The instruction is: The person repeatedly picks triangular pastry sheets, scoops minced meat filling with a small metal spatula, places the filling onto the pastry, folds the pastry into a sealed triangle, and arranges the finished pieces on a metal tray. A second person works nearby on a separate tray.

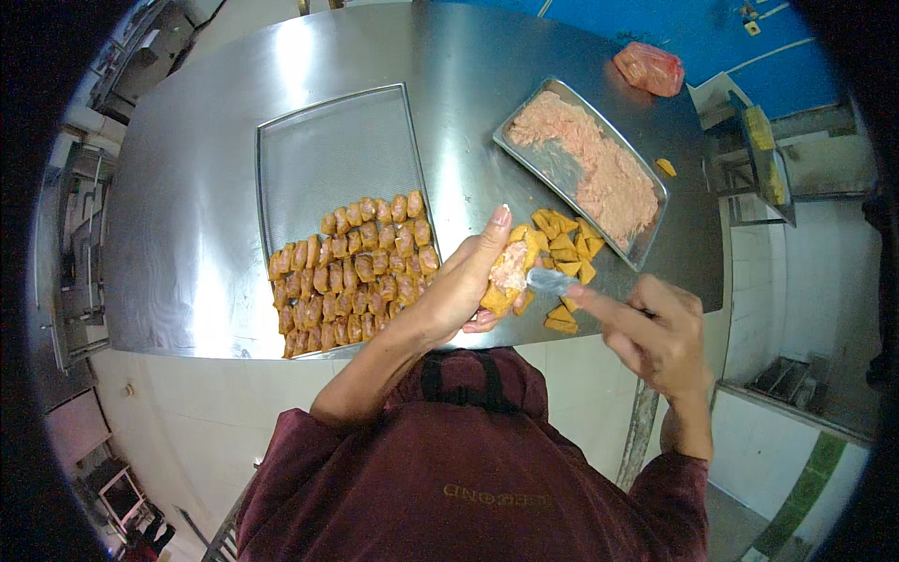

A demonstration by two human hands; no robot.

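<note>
My left hand [461, 281] is closed around a golden fried tofu piece [497, 301] with pale pink minced meat [510, 266] on its open face. Against that filling rests the flat, shiny blade of a small spatula [551, 282]; my right hand [660, 332] grips its other end, with the index finger stretched along it. Loose triangular tofu pieces [565, 247] lie on the table just beyond and between my hands. To the left, a mesh tray [337, 150] carries several rows of stuffed tofu pieces [361, 272] across its nearer part.
A steel pan [530, 172] of minced meat [613, 183] stands at an angle at the far right of the steel table [206, 187]. Behind it sits a red-tinted plastic bag [649, 69]. One stray tofu piece [666, 167] lies by the pan's right side.
</note>
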